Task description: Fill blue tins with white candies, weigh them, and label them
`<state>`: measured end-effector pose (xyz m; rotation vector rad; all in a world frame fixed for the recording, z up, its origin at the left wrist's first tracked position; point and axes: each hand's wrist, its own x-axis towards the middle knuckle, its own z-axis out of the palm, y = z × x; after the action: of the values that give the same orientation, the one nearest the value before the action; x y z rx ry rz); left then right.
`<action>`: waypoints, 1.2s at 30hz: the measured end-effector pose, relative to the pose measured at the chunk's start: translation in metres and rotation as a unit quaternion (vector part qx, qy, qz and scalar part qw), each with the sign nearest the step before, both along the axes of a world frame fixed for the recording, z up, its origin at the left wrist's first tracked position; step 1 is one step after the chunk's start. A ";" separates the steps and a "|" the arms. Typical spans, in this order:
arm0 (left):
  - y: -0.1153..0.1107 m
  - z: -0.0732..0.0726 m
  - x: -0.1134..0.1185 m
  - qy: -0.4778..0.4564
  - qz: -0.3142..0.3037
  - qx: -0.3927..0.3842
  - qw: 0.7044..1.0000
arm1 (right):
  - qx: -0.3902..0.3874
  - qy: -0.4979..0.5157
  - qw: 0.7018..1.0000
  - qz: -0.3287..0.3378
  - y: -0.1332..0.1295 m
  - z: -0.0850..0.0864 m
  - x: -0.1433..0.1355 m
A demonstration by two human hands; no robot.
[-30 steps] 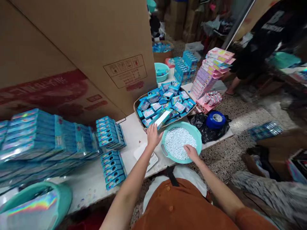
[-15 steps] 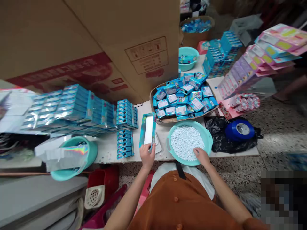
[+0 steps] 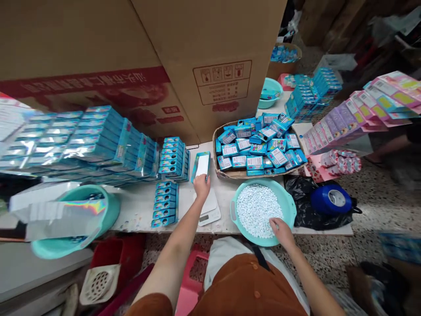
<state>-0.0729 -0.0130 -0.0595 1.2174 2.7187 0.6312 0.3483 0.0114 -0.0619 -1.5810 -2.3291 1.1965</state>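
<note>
Left hand (image 3: 202,184) closed on near end of a flat blue box (image 3: 201,166), fingers pinching its edge; box lies on the desk (image 3: 138,206) just behind the small white scale (image 3: 208,208). Right hand (image 3: 279,228) is in the teal basin (image 3: 263,210) just right of the scale, fingers curled into the white pellets (image 3: 256,208); cannot tell if any are pinched.

Box looks light, thin card with a white window, probably crushes if squeezed; hold by long side edges or near end, not the window. Pellets small, loose, likely to roll and spill; scoop rather than pinch.

Behind the scale to the right: cardboard tray (image 3: 226,173) heaped with blue boxes. Left of the scale: two short rows of packed boxes (image 3: 167,186), touching. Farther left big stack (image 3: 82,140), second teal basin (image 3: 66,219) with holographic bags. Large cartons (image 3: 164,66) wall the back. Open room is tight: bare strip around the scale only; desk's front edge runs just beside basin and scale.
</note>
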 end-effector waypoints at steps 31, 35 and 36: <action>0.286 0.039 0.189 -0.062 -0.319 -0.074 0.943 | 0.128 0.063 0.978 -0.154 0.075 -0.086 -0.076; 0.279 0.044 0.187 -0.100 -0.302 -0.069 0.946 | 0.091 0.105 0.978 -0.158 0.082 -0.071 -0.075; 0.277 0.047 0.186 -0.107 -0.318 -0.064 0.940 | 0.057 0.126 0.981 -0.140 0.081 -0.059 -0.072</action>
<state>0.1132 0.2638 -0.0128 1.7404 1.9776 0.4534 0.2766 0.0922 -0.1211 -1.5508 -1.9105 1.1038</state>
